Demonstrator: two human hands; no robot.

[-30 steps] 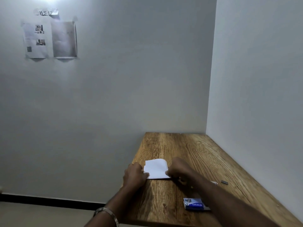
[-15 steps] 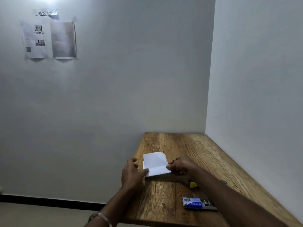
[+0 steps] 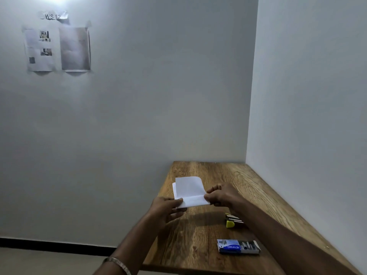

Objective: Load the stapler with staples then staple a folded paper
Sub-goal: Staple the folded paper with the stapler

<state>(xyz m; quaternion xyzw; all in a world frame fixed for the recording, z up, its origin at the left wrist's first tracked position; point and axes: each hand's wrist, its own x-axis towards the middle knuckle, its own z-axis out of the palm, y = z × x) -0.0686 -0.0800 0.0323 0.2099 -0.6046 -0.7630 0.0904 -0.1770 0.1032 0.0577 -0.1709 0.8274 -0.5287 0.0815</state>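
Holding folded paper (image 3: 189, 192) above bench (image 3: 218, 175): left hand (image 3: 165, 210), right hand (image 3: 222, 195) pinch opposite edges | light, limp, creases easily; grip near fold | stapler (image 3: 234, 221) idle.

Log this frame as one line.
phase: folding | left hand + right hand: pinch folded paper above table | stapler: on table, untouched

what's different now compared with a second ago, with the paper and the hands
Both hands, left and right, have lifted the folded paper off the table; each now pinches an end. That uncovered the stapler. The staple box stayed put.
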